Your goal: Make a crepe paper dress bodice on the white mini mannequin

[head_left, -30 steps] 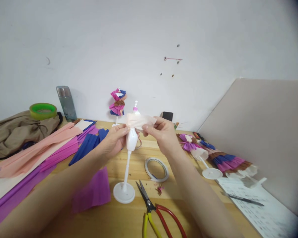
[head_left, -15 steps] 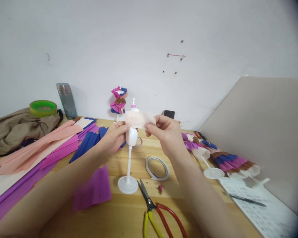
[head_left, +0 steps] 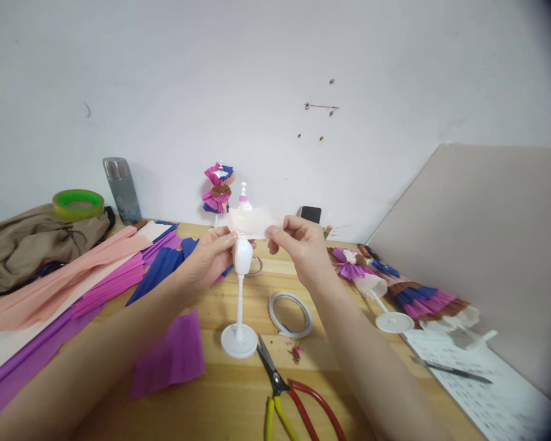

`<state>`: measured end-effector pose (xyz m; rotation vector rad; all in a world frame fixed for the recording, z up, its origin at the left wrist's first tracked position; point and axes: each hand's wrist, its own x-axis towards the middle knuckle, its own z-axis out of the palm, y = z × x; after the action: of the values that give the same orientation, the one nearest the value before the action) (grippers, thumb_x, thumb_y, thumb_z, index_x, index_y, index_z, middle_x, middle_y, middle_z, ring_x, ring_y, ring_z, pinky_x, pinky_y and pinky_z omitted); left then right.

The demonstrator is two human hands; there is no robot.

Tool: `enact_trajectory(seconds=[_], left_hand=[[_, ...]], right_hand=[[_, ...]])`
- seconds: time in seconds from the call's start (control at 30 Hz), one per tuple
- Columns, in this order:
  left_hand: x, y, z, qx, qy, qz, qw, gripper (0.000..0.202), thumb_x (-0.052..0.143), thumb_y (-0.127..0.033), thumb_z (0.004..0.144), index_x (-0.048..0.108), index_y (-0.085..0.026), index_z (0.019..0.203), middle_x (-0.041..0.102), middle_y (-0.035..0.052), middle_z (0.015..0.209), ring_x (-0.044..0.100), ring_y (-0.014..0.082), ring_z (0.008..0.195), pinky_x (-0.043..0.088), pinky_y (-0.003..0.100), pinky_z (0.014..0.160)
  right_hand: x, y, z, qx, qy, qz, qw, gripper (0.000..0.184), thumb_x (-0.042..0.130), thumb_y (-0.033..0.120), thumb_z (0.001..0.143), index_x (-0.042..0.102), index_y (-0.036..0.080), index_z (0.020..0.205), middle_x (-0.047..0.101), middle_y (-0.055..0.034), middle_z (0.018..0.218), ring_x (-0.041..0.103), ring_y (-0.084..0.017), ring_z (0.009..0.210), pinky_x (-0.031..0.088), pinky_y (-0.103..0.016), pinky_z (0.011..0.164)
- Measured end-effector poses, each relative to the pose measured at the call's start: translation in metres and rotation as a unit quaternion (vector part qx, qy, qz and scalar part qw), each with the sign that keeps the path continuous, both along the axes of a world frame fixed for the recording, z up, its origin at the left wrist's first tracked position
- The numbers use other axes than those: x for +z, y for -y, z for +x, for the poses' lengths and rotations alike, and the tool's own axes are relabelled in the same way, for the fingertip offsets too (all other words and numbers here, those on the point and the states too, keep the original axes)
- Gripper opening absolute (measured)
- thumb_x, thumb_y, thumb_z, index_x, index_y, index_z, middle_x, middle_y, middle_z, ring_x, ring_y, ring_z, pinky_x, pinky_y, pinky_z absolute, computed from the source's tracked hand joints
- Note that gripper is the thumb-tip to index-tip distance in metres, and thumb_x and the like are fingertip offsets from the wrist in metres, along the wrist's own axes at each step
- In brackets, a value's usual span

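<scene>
A small white mannequin stand [head_left: 241,288] rests upright on the wooden table [head_left: 239,392], its round base near the scissors. A strip of pale peach crepe paper [head_left: 251,222] lies across its chest. My left hand [head_left: 209,257] pinches the strip's left end against the bust. The strip's right end is pinched by my right hand [head_left: 300,245]. Both hands are closed on the paper, on either side of the mannequin.
Scissors with yellow and red handles [head_left: 288,395] and a tape ring [head_left: 291,314] lie near the base. A magenta paper piece [head_left: 172,355] is in front, crepe sheets [head_left: 68,278] at left, a bottle [head_left: 120,190], a dressed mannequin [head_left: 218,190] behind, finished dresses [head_left: 395,294] at right.
The mannequin and both hands have shifted slightly up and right, its base moving toward the scissors. The strip stays pinched across the chest.
</scene>
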<state>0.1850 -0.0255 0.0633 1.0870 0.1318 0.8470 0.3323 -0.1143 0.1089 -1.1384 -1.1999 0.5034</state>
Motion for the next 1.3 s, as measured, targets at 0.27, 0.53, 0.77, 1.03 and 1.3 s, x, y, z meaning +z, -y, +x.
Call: enact_trajectory(seconds=[0.27,0.53,0.77,1.03,1.3], left_hand=[[0.001,0.001,-0.004,-0.029,0.01,0.035,0.999,0.041,0.084,-0.035,0.068,0.075,-0.011,0.1,0.075,0.0118,0.087,0.069,0.0216,0.08,0.055,0.035,0.079],[0.003,-0.003,-0.005,-0.021,0.009,0.044,0.999,0.039,0.086,-0.038,0.065,0.075,-0.012,0.092,0.075,0.0121,0.082,0.071,0.0254,0.082,0.055,0.038,0.08],[0.0,-0.005,-0.004,-0.03,0.022,0.072,0.997,0.035,0.085,-0.035,0.068,0.076,-0.01,0.091,0.075,0.0108,0.082,0.071,0.0229,0.077,0.056,0.036,0.078],[0.0,0.002,-0.005,-0.071,0.003,0.084,0.994,0.035,0.085,-0.037,0.068,0.076,-0.011,0.09,0.075,0.0126,0.083,0.073,0.0289,0.083,0.057,0.041,0.08],[0.001,0.0,-0.007,-0.082,0.016,0.093,0.992,0.034,0.084,-0.036,0.07,0.077,-0.012,0.092,0.076,0.0131,0.084,0.073,0.029,0.087,0.057,0.041,0.081]], right_hand=[[-0.004,-0.003,-0.006,0.014,0.011,-0.022,1.0,0.027,0.072,0.034,0.065,0.053,0.02,0.053,0.054,0.0034,0.047,0.047,-0.01,0.045,0.034,-0.024,0.044],[0.001,0.004,-0.005,0.02,0.031,-0.025,0.999,0.028,0.072,0.034,0.065,0.051,0.021,0.053,0.049,0.0051,0.046,0.042,-0.008,0.044,0.03,-0.024,0.044],[-0.006,-0.001,-0.011,0.038,0.032,-0.017,0.999,0.013,0.069,0.029,0.064,0.064,0.018,0.066,0.062,0.0012,0.058,0.05,-0.011,0.051,0.039,-0.024,0.048],[-0.013,-0.007,-0.005,0.055,0.05,-0.026,0.997,0.011,0.07,0.027,0.065,0.063,0.019,0.065,0.066,-0.0002,0.06,0.057,-0.014,0.056,0.044,-0.027,0.054],[-0.004,0.0,0.004,0.011,0.079,-0.022,0.997,0.024,0.074,0.034,0.066,0.06,0.02,0.079,0.064,0.0,0.069,0.059,-0.016,0.065,0.047,-0.03,0.06]])
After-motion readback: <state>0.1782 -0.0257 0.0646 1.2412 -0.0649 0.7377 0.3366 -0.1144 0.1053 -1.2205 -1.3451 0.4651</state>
